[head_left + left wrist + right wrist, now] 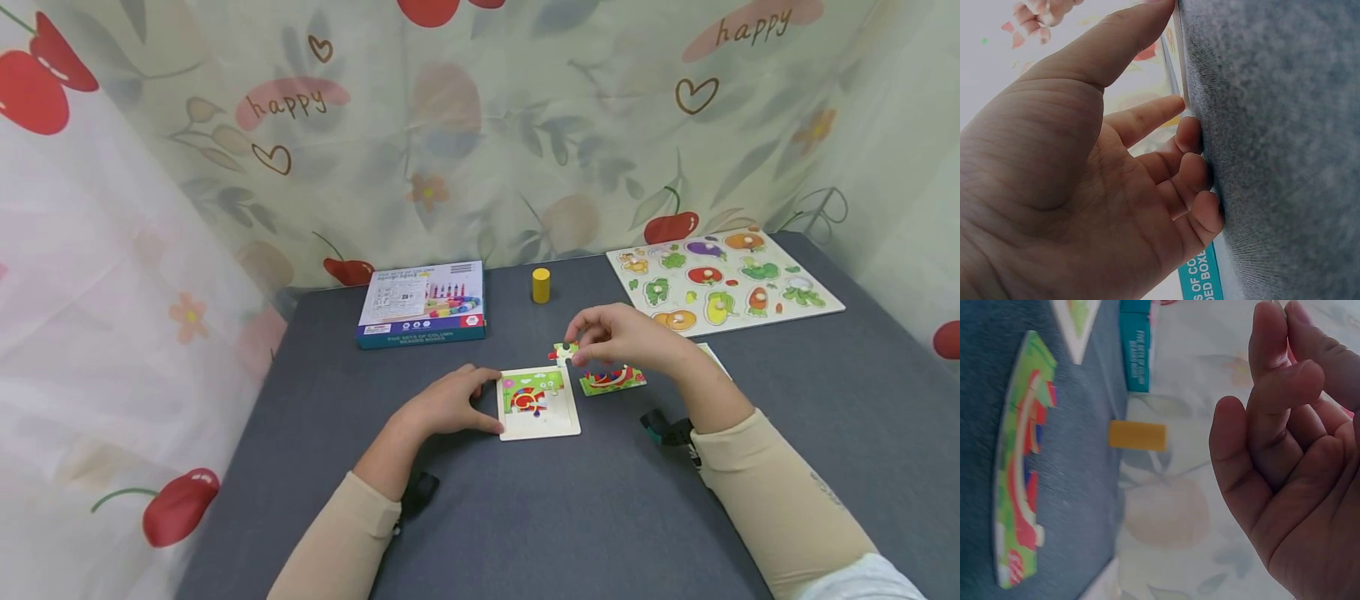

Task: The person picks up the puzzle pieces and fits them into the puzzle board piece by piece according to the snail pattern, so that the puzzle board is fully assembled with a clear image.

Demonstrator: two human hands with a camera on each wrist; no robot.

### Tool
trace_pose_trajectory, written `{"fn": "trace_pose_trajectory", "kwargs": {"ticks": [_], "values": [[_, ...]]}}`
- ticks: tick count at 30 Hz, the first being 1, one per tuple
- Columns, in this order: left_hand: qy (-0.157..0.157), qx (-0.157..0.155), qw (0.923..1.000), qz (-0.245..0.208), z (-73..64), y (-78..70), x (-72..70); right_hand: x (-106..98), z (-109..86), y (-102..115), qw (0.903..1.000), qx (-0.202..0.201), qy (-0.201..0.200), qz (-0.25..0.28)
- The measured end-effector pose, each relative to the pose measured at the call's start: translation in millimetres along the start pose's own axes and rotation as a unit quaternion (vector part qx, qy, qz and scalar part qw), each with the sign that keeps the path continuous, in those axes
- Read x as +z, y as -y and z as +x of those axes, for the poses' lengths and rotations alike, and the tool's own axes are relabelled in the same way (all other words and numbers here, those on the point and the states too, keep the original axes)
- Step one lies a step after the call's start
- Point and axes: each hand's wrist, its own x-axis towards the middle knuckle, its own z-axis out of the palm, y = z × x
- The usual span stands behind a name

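Observation:
A square puzzle tray lies on the table, with pieces of a green picture with a red and yellow round figure in its upper part. My left hand touches its left side, forefinger at the upper corner and thumb at the lower. In the left wrist view, the other fingers of the left hand bend against the cloth. Over the tray's upper right corner, my right hand pinches a jigsaw piece in green, red and white. Only the fingertips' pinch shows with the right hand in the right wrist view.
Right of the tray lies a green and red puzzle section. A yellow cylinder stands behind, with a boxed set at the back left. A vegetable knob puzzle board lies at the back right. A pale-edged board is partly hidden behind the right forearm.

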Motion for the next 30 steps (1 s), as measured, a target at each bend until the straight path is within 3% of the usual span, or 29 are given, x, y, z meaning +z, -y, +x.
{"fn": "trace_pose_trajectory", "kwargs": {"ticks": [14, 30], "values": [[0.003, 0.004, 1.0, 0.0, 0.8, 0.8, -0.1, 26, 18.5, -20, 0.9966, 0.038, 0.062, -0.038], [0.004, 0.005, 1.0, 0.0, 1.0, 1.4, -0.2, 40, 24.6, -23, 0.991, 0.062, 0.073, -0.094]]}}
